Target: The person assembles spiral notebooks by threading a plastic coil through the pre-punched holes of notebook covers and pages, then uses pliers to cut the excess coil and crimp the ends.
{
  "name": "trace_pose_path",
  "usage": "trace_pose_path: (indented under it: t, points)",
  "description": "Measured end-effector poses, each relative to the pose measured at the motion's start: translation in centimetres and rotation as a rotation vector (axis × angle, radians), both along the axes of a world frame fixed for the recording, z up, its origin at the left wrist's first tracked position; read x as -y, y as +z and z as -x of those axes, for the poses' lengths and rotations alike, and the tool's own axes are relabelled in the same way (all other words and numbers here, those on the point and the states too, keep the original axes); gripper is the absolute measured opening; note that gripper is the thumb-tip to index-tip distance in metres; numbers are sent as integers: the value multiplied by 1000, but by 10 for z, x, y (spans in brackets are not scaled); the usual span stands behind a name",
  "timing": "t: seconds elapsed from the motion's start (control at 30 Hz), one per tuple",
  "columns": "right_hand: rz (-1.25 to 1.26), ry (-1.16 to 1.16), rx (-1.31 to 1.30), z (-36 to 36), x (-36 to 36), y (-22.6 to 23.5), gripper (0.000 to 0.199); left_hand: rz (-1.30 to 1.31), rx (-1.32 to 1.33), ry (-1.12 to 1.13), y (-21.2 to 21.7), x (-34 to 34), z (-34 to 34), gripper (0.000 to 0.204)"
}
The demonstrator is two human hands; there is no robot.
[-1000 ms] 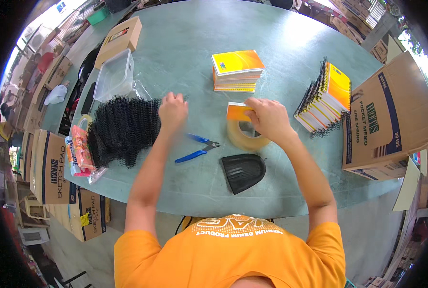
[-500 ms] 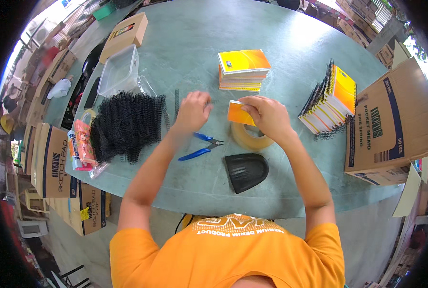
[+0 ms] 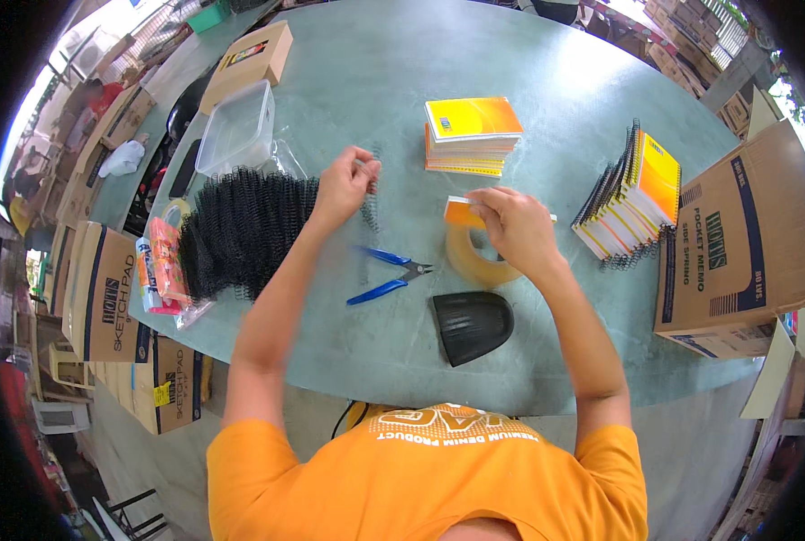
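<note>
My left hand is closed, pinching a thin black spiral binding coil that hangs upright and is blurred. In my right hand is a small orange notepad, gripped by its edge above a roll of tape. Blue-handled cutting pliers lie open between my arms. A pile of black coils sits left of my left forearm. Beyond the right hand stands a stack of yellow-orange notepads. Coil-bound notepads lean together at the right.
A black ribbed, rounded piece lies near the table's front. To the right stands an open cardboard box. A clear plastic container and a flat brown box are at the far left. Pink packets lie at the left edge.
My left hand has risen slightly, and the coil now shows upright in its fingers. The right hand has tilted the notepad, so less of its cover shows. The whole view has shifted slightly.
</note>
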State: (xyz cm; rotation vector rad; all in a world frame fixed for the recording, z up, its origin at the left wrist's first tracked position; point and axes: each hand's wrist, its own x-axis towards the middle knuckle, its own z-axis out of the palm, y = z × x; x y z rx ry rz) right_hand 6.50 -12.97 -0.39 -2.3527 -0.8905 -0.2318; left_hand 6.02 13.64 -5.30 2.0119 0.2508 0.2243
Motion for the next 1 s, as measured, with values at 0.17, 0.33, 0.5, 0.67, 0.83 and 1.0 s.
trace_pose_path:
  t: [0.17, 0.33, 0.5, 0.67, 0.83, 1.0]
  points:
    - [15, 22, -11, 2, 1, -1, 14, -461, 156, -112, -9, -5, 0, 35]
    - [12, 4, -7, 4, 1, -2, 14, -698, 44, -10, -28, 1, 23, 35]
    - [5, 22, 11, 6, 3, -2, 15, -657, -185, -59, -25, 27, 58, 33]
    - [-4, 25, -66, 0, 0, 2, 17, -562, 193, 8, -2, 29, 58, 22]
    - [1, 1, -63, -2, 4, 0, 20, -225, 267, -188, 45, 80, 64, 20]
    - [19, -14, -53, 3, 0, 2, 22, -244, 343, -161, 32, 88, 64, 20]
